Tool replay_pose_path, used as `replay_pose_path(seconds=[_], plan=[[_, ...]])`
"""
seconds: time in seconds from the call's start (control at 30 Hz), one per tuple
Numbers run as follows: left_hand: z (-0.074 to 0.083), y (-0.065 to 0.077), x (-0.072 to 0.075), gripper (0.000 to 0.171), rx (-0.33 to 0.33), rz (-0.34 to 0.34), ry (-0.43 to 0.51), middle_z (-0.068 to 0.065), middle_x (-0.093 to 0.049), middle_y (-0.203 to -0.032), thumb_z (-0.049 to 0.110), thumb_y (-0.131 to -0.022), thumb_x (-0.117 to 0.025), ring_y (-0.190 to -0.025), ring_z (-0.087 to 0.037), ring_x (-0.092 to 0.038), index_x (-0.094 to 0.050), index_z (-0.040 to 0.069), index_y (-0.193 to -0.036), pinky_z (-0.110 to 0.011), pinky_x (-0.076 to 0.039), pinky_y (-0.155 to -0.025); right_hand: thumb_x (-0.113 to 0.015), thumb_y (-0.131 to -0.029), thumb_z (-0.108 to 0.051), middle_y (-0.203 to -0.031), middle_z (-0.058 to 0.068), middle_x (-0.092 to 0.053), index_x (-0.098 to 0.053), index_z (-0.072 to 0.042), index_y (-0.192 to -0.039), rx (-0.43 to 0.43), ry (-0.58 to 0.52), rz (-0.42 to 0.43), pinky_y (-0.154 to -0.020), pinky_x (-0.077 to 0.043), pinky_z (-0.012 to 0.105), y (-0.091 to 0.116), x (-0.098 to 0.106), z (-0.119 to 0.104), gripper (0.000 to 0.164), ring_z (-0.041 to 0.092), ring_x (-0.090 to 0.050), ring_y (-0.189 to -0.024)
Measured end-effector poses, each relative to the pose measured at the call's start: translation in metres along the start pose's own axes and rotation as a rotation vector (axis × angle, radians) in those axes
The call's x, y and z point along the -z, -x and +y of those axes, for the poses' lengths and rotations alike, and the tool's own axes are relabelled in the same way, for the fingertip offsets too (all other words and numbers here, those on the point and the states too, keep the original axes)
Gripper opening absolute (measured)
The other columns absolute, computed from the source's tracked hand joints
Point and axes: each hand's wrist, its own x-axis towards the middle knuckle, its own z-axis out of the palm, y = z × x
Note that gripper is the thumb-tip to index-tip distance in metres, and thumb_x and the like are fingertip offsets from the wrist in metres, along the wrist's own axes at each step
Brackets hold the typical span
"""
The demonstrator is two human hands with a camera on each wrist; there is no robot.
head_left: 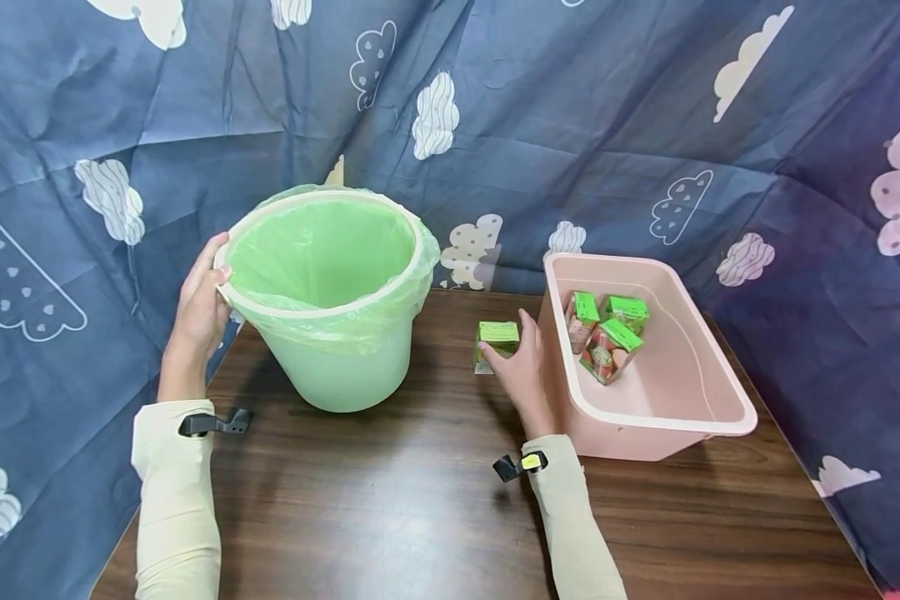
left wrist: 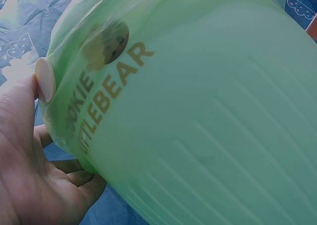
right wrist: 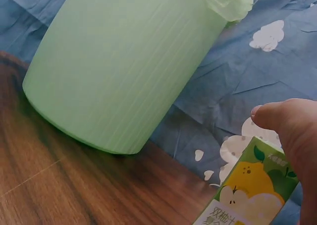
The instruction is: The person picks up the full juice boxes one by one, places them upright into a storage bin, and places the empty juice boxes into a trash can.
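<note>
A pale green waste bin (head_left: 348, 367) stands on the table at centre left, lined with a thin green plastic bag (head_left: 360, 321) folded over its rim. My left hand (head_left: 198, 308) grips the rim on the bin's left side, thumb over the top edge and fingers against the outside, as the left wrist view (left wrist: 37, 170) also has it. A small green juice carton (head_left: 499, 332) with yellow fruit on its side stands upright on the table. Around it is my right hand (head_left: 523, 375), thumb (right wrist: 270, 115) and fingers spread at its top.
A pink plastic tub (head_left: 648, 423) stands right beside my right hand, with several juice cartons (head_left: 613, 350) in its left part. Dark wooden table (head_left: 360, 500) runs in front. Blue cloth with cloud prints (head_left: 540, 125) hangs behind and at both sides.
</note>
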Motion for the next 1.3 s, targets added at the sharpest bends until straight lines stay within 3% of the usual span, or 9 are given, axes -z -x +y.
replay_pose_path(seconds=[0.33, 0.67, 0.93, 1.3], plan=[[0.001, 0.002, -0.001, 0.052, 0.003, 0.004, -0.002, -0.017, -0.046, -0.128, 0.003, -0.1, -0.033, -0.091, -0.011, -0.057, -0.034, 0.003, -0.152, -0.017, -0.051, -0.075, -0.083, -0.083, -0.024, -0.156, 0.024, -0.035, -0.03, -0.002, -0.157, 0.003, -0.016, -0.013, -0.118, -0.025, 0.052, -0.002, -0.004, 0.003, 0.094, 0.037, -0.031, -0.145], [0.001, 0.003, -0.002, 0.054, 0.008, -0.008, -0.004, -0.016, -0.044, -0.131, 0.004, -0.1, -0.033, -0.095, -0.012, -0.056, -0.03, 0.001, -0.154, -0.017, -0.05, -0.077, -0.082, -0.084, -0.019, -0.148, 0.027, -0.044, -0.033, 0.0, -0.155, 0.024, 0.019, 0.001, -0.113, -0.031, 0.053, -0.006, -0.006, 0.01, 0.089, 0.04, -0.041, -0.137], [0.001, 0.003, -0.002, 0.054, -0.005, -0.007, -0.005, -0.017, -0.044, -0.132, 0.004, -0.101, -0.033, -0.095, -0.012, -0.057, -0.03, 0.0, -0.155, -0.017, -0.05, -0.077, -0.081, -0.086, -0.026, -0.155, 0.025, -0.035, -0.028, -0.005, -0.158, -0.005, 0.043, -0.023, -0.117, -0.027, 0.053, -0.006, -0.011, 0.005, 0.093, 0.038, -0.032, -0.144], [0.001, 0.002, -0.002, 0.055, 0.001, -0.019, -0.008, -0.018, -0.043, -0.132, 0.005, -0.1, -0.032, -0.093, -0.011, -0.056, -0.029, 0.001, -0.155, -0.016, -0.05, -0.076, -0.079, -0.085, -0.017, -0.144, 0.027, -0.044, -0.032, -0.002, -0.155, 0.009, 0.013, 0.045, -0.11, -0.034, 0.052, -0.009, -0.014, 0.005, 0.085, 0.039, -0.042, -0.134]])
